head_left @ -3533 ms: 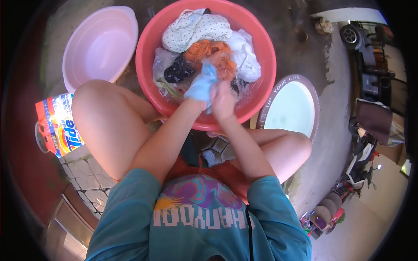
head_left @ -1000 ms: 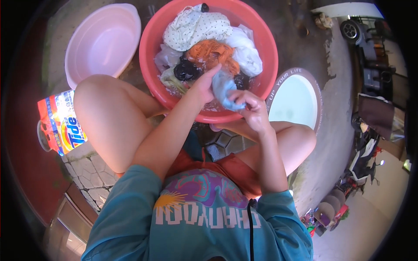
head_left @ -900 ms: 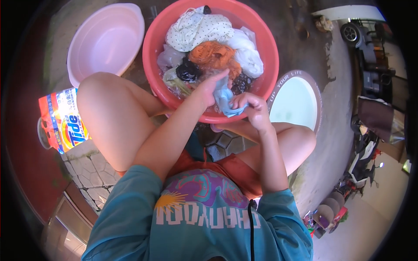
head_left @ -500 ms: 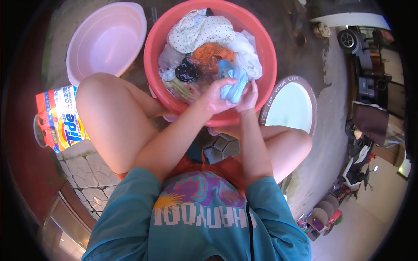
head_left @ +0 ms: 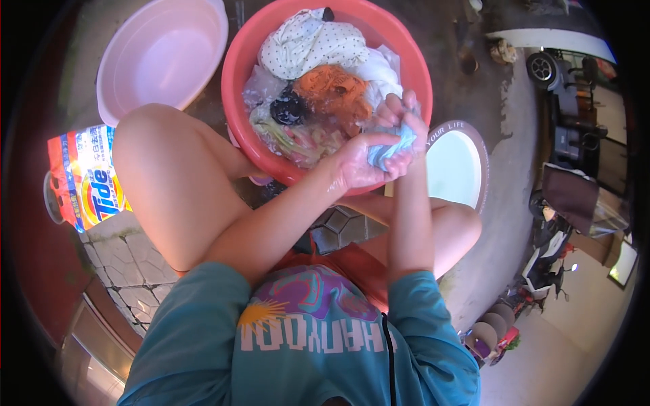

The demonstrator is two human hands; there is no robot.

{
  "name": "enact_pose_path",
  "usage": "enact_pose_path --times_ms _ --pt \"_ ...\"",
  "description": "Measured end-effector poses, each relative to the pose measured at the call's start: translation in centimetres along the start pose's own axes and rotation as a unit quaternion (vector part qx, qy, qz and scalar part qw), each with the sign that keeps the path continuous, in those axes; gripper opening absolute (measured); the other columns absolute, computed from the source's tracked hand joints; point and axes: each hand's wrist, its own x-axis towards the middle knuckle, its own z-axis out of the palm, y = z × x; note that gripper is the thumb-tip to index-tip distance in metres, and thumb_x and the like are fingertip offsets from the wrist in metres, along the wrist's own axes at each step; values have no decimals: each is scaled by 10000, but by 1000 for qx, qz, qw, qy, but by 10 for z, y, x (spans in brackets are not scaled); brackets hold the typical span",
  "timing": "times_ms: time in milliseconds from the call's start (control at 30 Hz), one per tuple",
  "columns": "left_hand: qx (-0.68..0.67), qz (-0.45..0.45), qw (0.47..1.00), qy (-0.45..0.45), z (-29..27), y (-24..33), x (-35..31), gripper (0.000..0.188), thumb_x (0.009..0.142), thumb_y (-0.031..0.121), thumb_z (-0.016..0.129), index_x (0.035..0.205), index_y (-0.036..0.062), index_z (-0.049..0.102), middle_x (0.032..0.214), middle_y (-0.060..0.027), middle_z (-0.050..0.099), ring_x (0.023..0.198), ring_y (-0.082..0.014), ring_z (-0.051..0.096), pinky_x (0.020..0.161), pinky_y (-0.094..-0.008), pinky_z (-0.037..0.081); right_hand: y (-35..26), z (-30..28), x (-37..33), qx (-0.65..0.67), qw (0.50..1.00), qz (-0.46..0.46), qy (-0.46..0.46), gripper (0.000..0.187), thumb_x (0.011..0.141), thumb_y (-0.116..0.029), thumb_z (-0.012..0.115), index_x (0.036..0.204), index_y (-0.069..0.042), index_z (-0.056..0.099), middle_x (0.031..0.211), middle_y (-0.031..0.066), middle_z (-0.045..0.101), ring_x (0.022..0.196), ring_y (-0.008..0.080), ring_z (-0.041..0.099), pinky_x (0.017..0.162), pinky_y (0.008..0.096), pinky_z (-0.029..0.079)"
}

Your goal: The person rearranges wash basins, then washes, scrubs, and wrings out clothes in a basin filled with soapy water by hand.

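– Where's the blue cloth (head_left: 394, 145)?
– Over the red basin's (head_left: 233, 108) near-right rim, squeezed tight between left hand (head_left: 359, 162) and right hand (head_left: 414, 122), which partly hide it.
– Around it?
– Orange cloth (head_left: 332, 86), dotted cloth (head_left: 313, 49); beyond, a pink tub (head_left: 162, 61).
– Changed?
– Half a second ago it was further left.
– Its lie?
– Long axis slants, near-left to far-right.

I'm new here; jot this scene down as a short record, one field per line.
Left hand: grips crumpled light-blue cloth
Right hand: grips the same cloth
Round red plastic tub: holds white dotted fabric, orange fabric, bunched black fabric
Left of tub: oval pink plastic basin
Right of tub: pale, rounded, brown-rimmed object, partly hidden
Beside left knee: orange, white and blue packet
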Motion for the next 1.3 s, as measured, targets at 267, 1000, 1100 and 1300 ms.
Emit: enact_pose_path --times_ms 267,1000,1100,1300 --pt "574 163 678 429 -27 -1 6 146 730 127 649 785 3 596 608 -83 557 489 -174 531 410 -308 397 20 -11 13 -442 827 145 315 255 797 33 650 753 -106 441 641 46 531 520 131 498 463 267 400" --pt "609 551 -4 571 -38 121 -59 401 746 43 621 1128 -32 530 1158 -217 542 1102 -350 510 924 -408 418 95 37 199 -553 831 43 40 746 856 -576 546 1422 -177 270 1467 64 257 1319 273 315 1046 466 273" --pt "537 571 109 611 -41 174 -93 390 743 75 618 1112 -34 553 1151 -260 542 1071 -389 532 911 -420 425 114 35 141 -516 830 77 197 406 895 -329 592 1168 -38 521 1045 81 611 923 195 601 766 294 489" --pt "472 558 388 562 -30 131 -38 292 842 225 544 900 -56 599 874 -228 648 818 -359 628 759 -425 473 62 -45 22 -418 817 146 371 348 892 -212 595 1188 -53 505 1055 84 598 835 146 612 736 278 498"
